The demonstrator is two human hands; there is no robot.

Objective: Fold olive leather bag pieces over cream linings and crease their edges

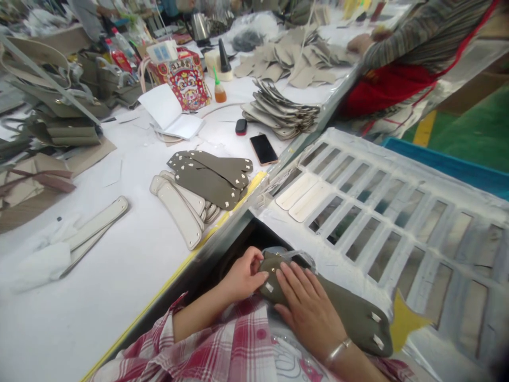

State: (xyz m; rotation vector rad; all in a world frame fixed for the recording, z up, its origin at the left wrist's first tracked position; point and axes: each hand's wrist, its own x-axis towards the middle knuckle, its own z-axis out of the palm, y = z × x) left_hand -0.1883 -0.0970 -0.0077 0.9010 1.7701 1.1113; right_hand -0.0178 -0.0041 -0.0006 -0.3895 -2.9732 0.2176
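An olive-green leather strap piece (350, 310) with rounded ends, metal studs and small white tabs lies across my lap. My left hand (247, 273) has its fingers curled at the near-left end of this piece, thumb and forefinger at its edge. Flat over the same end rests my right hand (304, 297), fingers stretched out, a bracelet on the wrist. Clear plastic (284, 252) shows just behind the piece. On the table beyond, more olive leather pieces (210, 175) with white tabs overlap some pale leather strips (178, 212) with studs.
A slotted white rack (369, 207) stands at right, holding two pale strips (302, 196). On the table are a phone (263, 149), a stack of leather pieces (278, 109), a glue bottle (219, 90), a notebook (170, 114) and a red bag (186, 79). A co-worker's sleeve (413, 40) shows at upper right.
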